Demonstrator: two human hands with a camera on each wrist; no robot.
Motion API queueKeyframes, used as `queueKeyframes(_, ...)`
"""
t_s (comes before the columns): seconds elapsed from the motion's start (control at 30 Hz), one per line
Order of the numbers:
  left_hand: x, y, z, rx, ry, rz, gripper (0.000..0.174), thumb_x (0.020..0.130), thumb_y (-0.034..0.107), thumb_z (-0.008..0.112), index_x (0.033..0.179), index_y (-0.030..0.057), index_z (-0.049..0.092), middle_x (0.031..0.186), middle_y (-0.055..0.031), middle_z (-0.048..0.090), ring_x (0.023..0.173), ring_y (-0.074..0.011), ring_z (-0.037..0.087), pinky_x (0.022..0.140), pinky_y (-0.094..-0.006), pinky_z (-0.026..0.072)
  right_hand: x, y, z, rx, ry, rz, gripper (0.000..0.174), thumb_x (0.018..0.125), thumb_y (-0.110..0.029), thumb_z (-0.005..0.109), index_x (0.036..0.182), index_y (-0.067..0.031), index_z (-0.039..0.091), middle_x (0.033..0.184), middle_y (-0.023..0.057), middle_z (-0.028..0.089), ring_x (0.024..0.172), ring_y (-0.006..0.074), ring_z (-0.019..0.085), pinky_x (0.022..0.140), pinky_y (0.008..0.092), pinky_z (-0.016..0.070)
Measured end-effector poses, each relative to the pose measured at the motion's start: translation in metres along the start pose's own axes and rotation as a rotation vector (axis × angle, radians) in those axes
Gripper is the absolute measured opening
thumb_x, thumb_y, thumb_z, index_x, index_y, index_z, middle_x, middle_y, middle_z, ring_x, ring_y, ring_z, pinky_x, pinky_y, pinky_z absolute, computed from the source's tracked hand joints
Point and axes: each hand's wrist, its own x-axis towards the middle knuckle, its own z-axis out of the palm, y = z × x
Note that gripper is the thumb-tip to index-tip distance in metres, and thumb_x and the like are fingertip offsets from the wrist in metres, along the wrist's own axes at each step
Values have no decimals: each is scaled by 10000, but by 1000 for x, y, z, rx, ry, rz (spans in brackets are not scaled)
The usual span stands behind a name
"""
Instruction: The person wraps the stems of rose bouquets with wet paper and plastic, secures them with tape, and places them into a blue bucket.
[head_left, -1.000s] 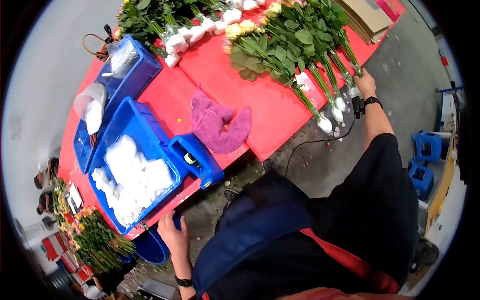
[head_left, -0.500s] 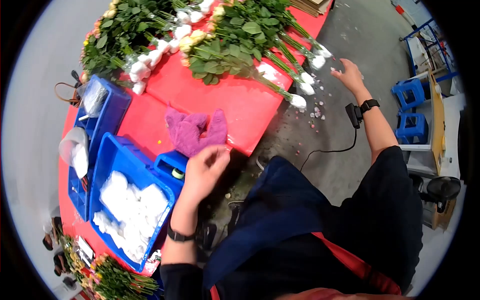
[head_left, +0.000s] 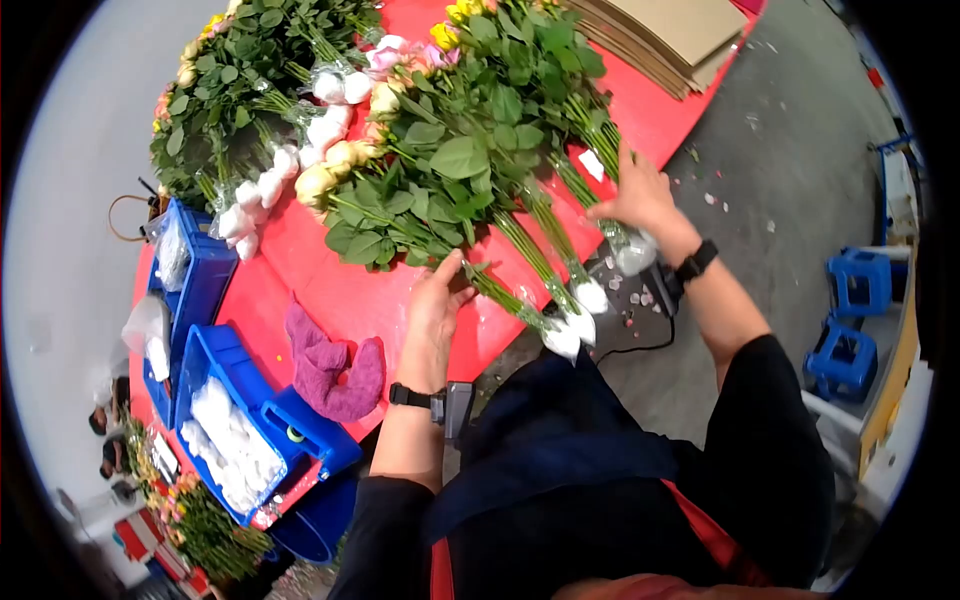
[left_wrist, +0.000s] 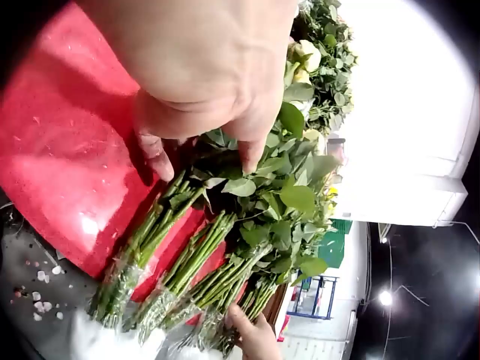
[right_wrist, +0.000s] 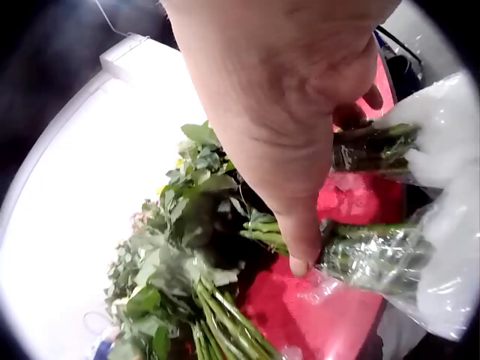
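Observation:
Bunches of roses lie side by side on a red-topped table, their stem ends in clear film over white padding. My left hand [head_left: 430,312] is at the near bunch [head_left: 500,292]; in the left wrist view its thumb and a finger straddle the leafy top of the stems [left_wrist: 154,229]. Over the right-hand bunches lies my right hand [head_left: 648,200], fingers spread, thumb pointing left. In the right wrist view that thumb touches a film-wrapped bunch [right_wrist: 375,259], while the other fingers reach a second bunch [right_wrist: 367,150], partly hidden by the hand.
A purple cloth [head_left: 335,370] lies left of my left arm. Beyond it are a blue tub [head_left: 225,350] of white padding and a blue crate [head_left: 205,240]. More wrapped roses [head_left: 240,100] fill the far left, with cardboard sheets [head_left: 670,35] at the far right. Blue stools [head_left: 858,280] stand on the floor.
My left hand has moved from above the purple cloth to the near bunch. My right hand has come in from beside the table onto the right-hand bunches. The head view has shifted too.

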Motion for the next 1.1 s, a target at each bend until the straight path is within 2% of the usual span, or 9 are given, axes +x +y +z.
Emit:
queueKeyframes(0.1,14,1,23,104,71,-42,309,794,147,727,1068,68,608,896,-34,659,801,-155,624,667,-298,472,5,15,9,145,129,-87,1238,532,-443,885,1449,57,219,1250,286,498,1148,426,514,989,483,407)
queueKeyframes(0.13,11,2,41,45,118,29,315,792,93,709,1082,45,597,930,-55,651,830,-179,622,692,-305,497,13,32,10,400,102,-141,1172,573,-381,887,1423,100,240,1260,286,497,1157,405,522,996,464,410)
queueKeyframes(0.23,25,-14,43,-67,99,133,229,832,17,641,1054,-14,592,958,-91,664,825,-217,652,714,-337,547,12,72,9,1172,169,128,1060,628,-330,873,1381,137,292,1275,277,504,1173,350,529,998,412,419)
queueKeyframes(0.37,19,-14,56,-207,-51,68,267,849,41,614,1094,-57,575,1068,-150,651,985,-283,627,869,-399,529,20,79,22,842,-108,109,791,674,-292,851,1259,99,489,1240,236,560,1126,271,562,940,369,466)
queueKeyframes(0.4,22,-14,56,-284,-96,-38,299,845,65,634,1133,0,585,1149,-133,634,1048,-266,600,883,-419,508,14,65,1,800,-247,77,670,666,-301,853,1181,35,585,1088,162,650,1013,222,612,893,351,480)
queueKeyframes(0.43,27,-17,55,-339,-124,-69,302,847,68,635,1136,-1,584,1155,-132,632,1058,-270,597,883,-423,508,20,77,31,686,-72,-92,575,661,-268,857,1123,-12,630,956,100,689,910,194,636,855,336,484)
queueKeyframes(0.5,40,-26,54,-446,-185,-130,308,850,74,637,1143,-2,582,1167,-130,627,1078,-278,592,884,-430,508,16,58,18,925,-206,-77,577,655,-222,859,1139,-22,616,982,102,687,896,205,637,844,341,485)
queueKeyframes(0.8,34,-30,96,-472,-160,-127,188,796,-20,586,983,-37,596,984,-125,640,937,-261,617,904,-402,500,-8,26,6,930,-204,-87,641,664,-193,810,1186,55,532,1005,147,674,913,203,639,850,331,495)
queueKeyframes(1.1,37,-36,148,-484,-300,-63,435,757,-67,525,1192,-63,521,1105,-158,619,1002,-290,620,908,-417,519,-12,30,-8,743,-181,-101,630,668,-176,748,1201,49,501,979,198,665,914,271,655,842,363,492)
